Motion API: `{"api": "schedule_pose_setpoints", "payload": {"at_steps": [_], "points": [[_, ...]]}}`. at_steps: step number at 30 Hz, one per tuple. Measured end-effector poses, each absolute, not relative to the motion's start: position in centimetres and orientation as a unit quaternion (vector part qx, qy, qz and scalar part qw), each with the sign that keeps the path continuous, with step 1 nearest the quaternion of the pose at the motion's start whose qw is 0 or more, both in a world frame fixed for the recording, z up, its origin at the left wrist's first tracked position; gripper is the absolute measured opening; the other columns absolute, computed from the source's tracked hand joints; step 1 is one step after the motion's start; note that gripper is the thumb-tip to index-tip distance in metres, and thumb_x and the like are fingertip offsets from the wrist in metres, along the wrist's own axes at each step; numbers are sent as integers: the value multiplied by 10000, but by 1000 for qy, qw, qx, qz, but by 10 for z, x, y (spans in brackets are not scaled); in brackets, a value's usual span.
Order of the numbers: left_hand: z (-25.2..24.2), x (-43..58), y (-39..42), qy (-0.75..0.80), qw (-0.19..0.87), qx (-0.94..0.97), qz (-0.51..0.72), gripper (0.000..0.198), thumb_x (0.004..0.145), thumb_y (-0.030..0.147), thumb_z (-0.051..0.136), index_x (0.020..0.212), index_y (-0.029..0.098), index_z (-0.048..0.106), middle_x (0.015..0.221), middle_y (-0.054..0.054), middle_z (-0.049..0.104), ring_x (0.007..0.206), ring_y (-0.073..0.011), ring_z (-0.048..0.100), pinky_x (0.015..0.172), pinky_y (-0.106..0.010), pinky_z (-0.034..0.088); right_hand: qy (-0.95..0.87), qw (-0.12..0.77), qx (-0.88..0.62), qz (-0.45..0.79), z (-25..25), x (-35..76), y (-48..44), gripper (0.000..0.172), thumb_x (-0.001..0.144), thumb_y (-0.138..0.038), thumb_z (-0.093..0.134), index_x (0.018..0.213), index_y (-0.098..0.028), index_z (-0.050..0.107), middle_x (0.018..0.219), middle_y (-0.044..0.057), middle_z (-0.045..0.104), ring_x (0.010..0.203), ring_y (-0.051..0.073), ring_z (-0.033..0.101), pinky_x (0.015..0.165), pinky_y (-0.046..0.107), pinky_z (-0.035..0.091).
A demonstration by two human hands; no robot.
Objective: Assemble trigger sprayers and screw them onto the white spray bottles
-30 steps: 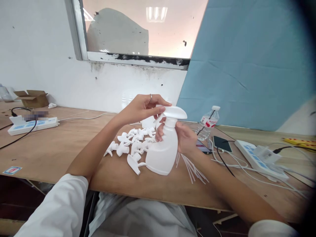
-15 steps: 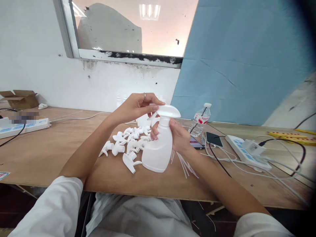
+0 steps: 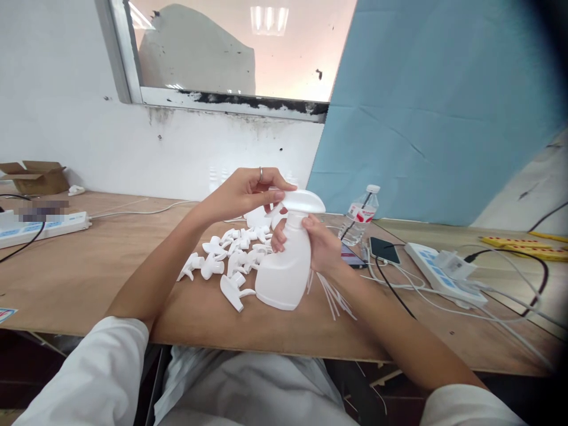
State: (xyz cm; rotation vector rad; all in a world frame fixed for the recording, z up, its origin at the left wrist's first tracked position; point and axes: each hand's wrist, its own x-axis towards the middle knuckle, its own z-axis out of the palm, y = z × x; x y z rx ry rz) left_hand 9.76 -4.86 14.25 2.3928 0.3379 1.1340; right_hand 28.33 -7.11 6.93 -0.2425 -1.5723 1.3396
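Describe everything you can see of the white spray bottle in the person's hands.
The spray bottle is white and plastic-looking, with a smooth, broad body narrowing toward the top, where a white trigger spray head sits. It is held roughly upright; whether its base touches the wooden table cannot be told. The left hand pinches the head at its left end, and the right hand wraps around the bottle just below the head.

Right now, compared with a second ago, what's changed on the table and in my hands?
The whole scene has slid slightly left in view, so the camera seems to have turned right. Nothing was taken hold of or let go: your left hand still holds the spray top, your right hand the white bottle. The loose spray tops stayed put.
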Motion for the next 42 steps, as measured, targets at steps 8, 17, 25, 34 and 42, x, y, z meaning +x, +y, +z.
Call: {"api": "schedule_pose_setpoints", "payload": {"at_steps": [8,17,25,34,42], "points": [[142,96,-48,124,242,876,399,249,905,373,606,1022,162,665,852,-46,669,705,-95,623,653,-226,511,-648,505,-81,565,66,286,-70,315,821,-435,613,981,-183,511,701,17,585,598,176,571,602,351,456],[143,96,-48,132,250,873,397,276,884,403,621,1002,158,672,909,-66,684,770,-120,631,673,-239,511,-641,499,-92,577,64,288,-68,378,818,-517,591,971,-175,537,705,30,587,607,182,568,612,362,466],[143,98,-46,131,249,871,403,255,882,390,624,987,165,681,980,-68,673,769,-106,606,681,-231,511,-648,499,-88,568,64,289,-69,335,827,-480,597,967,-182,531,720,32,587,616,181,567,623,365,472],[141,98,-47,120,274,865,402,257,867,392,646,986,166,679,971,-64,670,702,-85,590,654,-227,510,-669,494,-83,548,66,287,-72,315,821,-467,649,859,-175,539,672,4,523,564,151,533,563,331,447],[140,101,-42,140,244,868,408,306,871,374,630,1106,181,662,1144,-95,637,954,-151,604,741,-233,510,-661,507,-102,543,71,291,-69,307,821,-466,647,875,-190,522,660,-7,527,553,149,536,559,328,466]]}}
